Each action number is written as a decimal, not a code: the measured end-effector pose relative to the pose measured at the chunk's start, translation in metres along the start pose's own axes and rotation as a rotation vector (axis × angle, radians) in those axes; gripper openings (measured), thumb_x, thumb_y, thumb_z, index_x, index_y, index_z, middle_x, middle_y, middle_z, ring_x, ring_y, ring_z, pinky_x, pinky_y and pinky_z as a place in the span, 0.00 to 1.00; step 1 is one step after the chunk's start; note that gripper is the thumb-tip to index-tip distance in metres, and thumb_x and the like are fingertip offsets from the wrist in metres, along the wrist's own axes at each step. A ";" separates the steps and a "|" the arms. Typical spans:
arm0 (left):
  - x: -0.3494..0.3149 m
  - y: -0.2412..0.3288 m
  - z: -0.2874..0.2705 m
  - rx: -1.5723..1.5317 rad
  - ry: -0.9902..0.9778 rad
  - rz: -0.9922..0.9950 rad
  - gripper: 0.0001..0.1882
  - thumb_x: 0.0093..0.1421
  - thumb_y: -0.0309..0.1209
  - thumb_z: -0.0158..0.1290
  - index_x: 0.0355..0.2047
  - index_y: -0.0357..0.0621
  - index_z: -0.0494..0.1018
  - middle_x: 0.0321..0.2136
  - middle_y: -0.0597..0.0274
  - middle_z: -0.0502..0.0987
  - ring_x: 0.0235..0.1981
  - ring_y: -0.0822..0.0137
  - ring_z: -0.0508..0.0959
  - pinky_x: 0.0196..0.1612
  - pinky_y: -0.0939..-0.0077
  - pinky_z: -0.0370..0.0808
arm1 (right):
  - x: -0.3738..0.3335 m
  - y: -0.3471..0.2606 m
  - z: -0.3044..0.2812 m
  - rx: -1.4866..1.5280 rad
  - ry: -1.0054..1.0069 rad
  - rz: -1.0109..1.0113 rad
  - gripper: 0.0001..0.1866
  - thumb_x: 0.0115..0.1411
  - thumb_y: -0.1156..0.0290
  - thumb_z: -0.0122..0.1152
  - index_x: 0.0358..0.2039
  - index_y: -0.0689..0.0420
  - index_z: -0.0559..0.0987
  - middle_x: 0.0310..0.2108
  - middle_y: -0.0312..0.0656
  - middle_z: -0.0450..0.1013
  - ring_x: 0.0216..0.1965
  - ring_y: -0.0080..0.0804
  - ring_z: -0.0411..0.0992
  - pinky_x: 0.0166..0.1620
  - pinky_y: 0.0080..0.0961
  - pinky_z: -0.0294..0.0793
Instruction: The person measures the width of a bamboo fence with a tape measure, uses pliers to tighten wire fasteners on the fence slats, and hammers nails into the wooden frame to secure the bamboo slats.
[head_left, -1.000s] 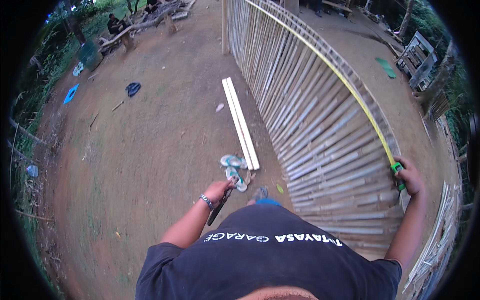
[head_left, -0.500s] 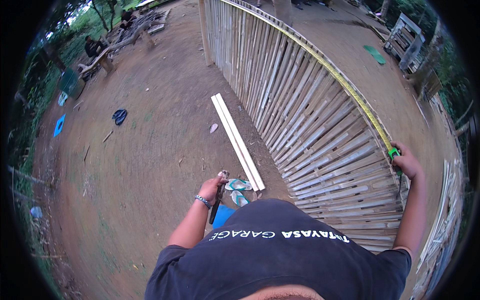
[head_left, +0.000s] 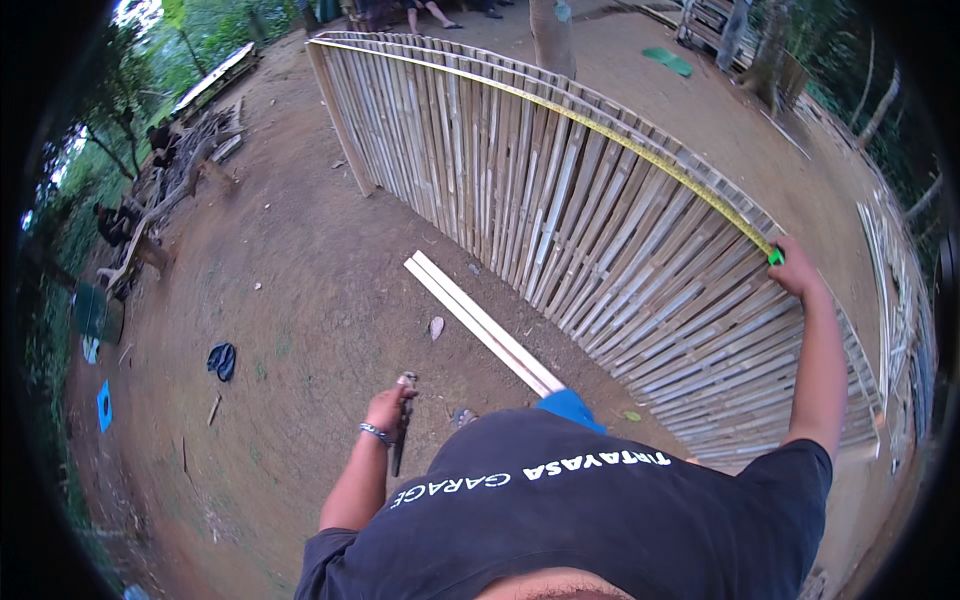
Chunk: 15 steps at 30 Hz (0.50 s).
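At the right, my right hand (head_left: 795,268) is closed on a green tape measure (head_left: 776,257), mostly hidden in the fingers. Its yellow blade (head_left: 640,150) stretches away along the top edge of a bamboo slat fence (head_left: 530,190), reaching toward the far post. Lower and to the left, my left hand (head_left: 385,406) grips what looks like a hammer (head_left: 400,450); the metal head shows above the fingers and the dark handle hangs below. That hand is over bare ground, apart from the fence.
Two pale wooden battens (head_left: 480,320) lie side by side on the dirt before the fence. A dark cloth-like item (head_left: 222,361) and a blue piece (head_left: 104,405) lie at left. Beyond the fence are a tree trunk (head_left: 552,40) and seated people's legs (head_left: 430,15).
My view and body have shifted, so the fence's far post now shows further left. Both hands keep their hold; the tape blade stays extended along the fence. The sandals are hidden now.
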<state>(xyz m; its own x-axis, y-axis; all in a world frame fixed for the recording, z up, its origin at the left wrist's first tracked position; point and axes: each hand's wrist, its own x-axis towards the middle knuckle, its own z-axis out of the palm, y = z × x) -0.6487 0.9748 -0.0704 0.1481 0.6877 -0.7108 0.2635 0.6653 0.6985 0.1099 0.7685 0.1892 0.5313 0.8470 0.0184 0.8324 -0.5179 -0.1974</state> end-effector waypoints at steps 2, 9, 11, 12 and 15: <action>0.022 0.011 -0.047 0.072 0.083 0.035 0.25 0.68 0.54 0.50 0.35 0.43 0.81 0.16 0.69 0.70 0.14 0.72 0.67 0.18 0.73 0.63 | 0.021 -0.024 0.006 0.010 0.010 0.005 0.31 0.44 0.74 0.63 0.53 0.60 0.76 0.51 0.55 0.71 0.55 0.53 0.71 0.59 0.35 0.69; 0.068 0.063 -0.103 -0.033 0.085 0.025 0.24 0.68 0.53 0.50 0.37 0.43 0.80 0.16 0.69 0.70 0.14 0.72 0.68 0.17 0.74 0.64 | 0.069 -0.090 0.027 -0.010 0.059 0.019 0.29 0.45 0.74 0.63 0.52 0.59 0.75 0.51 0.55 0.71 0.54 0.54 0.70 0.59 0.36 0.70; 0.076 0.089 -0.090 -0.029 0.031 0.031 0.21 0.67 0.50 0.53 0.33 0.44 0.82 0.17 0.72 0.71 0.15 0.75 0.68 0.18 0.77 0.62 | 0.077 -0.106 0.029 -0.010 0.059 0.026 0.28 0.45 0.74 0.62 0.51 0.59 0.76 0.50 0.55 0.71 0.54 0.55 0.70 0.58 0.37 0.70; 0.081 0.102 -0.078 -0.003 0.000 0.035 0.21 0.67 0.50 0.53 0.33 0.44 0.82 0.17 0.72 0.71 0.15 0.75 0.67 0.18 0.77 0.62 | 0.081 -0.113 0.027 -0.018 0.062 0.028 0.28 0.45 0.74 0.62 0.51 0.59 0.76 0.50 0.55 0.71 0.54 0.55 0.70 0.58 0.37 0.70; 0.106 0.131 -0.058 0.071 -0.091 0.071 0.21 0.67 0.50 0.53 0.33 0.45 0.82 0.18 0.72 0.72 0.15 0.76 0.67 0.19 0.77 0.62 | 0.097 -0.133 0.033 -0.021 0.080 0.035 0.27 0.45 0.75 0.62 0.50 0.58 0.75 0.50 0.55 0.71 0.54 0.55 0.70 0.58 0.38 0.70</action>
<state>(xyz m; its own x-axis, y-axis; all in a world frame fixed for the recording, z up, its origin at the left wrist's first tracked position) -0.6540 1.1521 -0.0494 0.2542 0.7008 -0.6665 0.3155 0.5914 0.7421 0.0455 0.9234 0.1852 0.5707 0.8161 0.0904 0.8155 -0.5505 -0.1786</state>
